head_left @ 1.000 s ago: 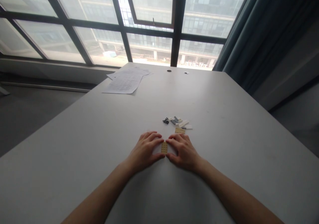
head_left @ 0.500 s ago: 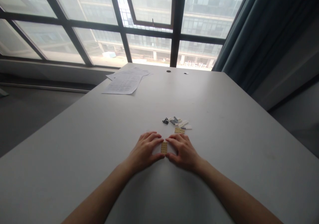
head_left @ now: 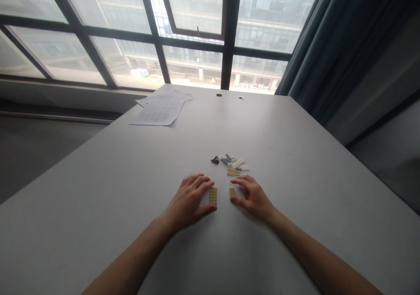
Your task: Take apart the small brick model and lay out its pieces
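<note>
Near the front middle of the white table, my left hand (head_left: 190, 199) has thumb and forefinger around the two ends of a tan studded building plate (head_left: 213, 196). To its right is a smaller tan building plate (head_left: 232, 193), between the thumb and forefinger of my right hand (head_left: 254, 197). A gap of bare table separates the two plates. Both plates lie on or very close to the tabletop, studs up. Just beyond my right fingertips rests another tan building plate (head_left: 233, 172), touched by neither hand.
Behind the hands lies a loose pile of small bricks: black pieces (head_left: 215, 160), grey pieces (head_left: 226, 160) and white pieces (head_left: 239, 164). Printed papers (head_left: 160, 111) lie at the table's far left. Two round holes are near the far edge of the table (head_left: 272, 133), before the windows.
My right hand has moved right, away from my left hand, with the smaller tan plate between its fingers. My left hand stays around its plate. The view has shifted slightly.
</note>
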The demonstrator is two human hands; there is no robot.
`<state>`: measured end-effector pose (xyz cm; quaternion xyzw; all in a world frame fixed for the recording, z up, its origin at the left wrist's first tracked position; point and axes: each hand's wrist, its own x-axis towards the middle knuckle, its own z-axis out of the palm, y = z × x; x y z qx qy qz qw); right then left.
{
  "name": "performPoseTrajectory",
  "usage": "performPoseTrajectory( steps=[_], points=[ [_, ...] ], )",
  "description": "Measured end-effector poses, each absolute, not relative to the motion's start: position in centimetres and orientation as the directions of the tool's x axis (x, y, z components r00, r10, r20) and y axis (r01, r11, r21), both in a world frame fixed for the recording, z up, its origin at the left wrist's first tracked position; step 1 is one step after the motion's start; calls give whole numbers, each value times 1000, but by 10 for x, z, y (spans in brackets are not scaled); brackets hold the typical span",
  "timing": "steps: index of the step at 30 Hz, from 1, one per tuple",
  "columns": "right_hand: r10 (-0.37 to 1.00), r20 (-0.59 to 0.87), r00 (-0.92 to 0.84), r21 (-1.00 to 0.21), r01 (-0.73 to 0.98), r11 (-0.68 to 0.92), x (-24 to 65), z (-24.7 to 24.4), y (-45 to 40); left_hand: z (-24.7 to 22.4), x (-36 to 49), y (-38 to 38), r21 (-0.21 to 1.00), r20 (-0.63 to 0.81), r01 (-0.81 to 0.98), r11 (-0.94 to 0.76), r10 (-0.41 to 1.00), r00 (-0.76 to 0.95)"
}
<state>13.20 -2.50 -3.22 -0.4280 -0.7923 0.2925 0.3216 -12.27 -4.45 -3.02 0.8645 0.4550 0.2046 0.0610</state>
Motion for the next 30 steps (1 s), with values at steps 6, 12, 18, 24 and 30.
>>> performPoseTrajectory(
  steps=[6,12,18,24,30],
  points=[
    [865,260,-430,-636,598,488,129,-33,-36,-29,-120,-47,239,299,776,-583,805,513],
    [857,263,-442,-570,646,508,125,-30,-38,-33,-121,-45,220,311,775,-592,796,520],
    [857,267,-441,-566,648,510,125,-30,-38,-30,-120,-45,203,295,777,-596,794,532],
    [860,273,-432,-572,646,506,125,-30,-39,-30,-120,-46,207,289,780,-591,798,528],
    [879,276,-389,-657,591,468,131,-33,-30,-31,-120,-45,194,265,787,-585,804,533]
  ],
)
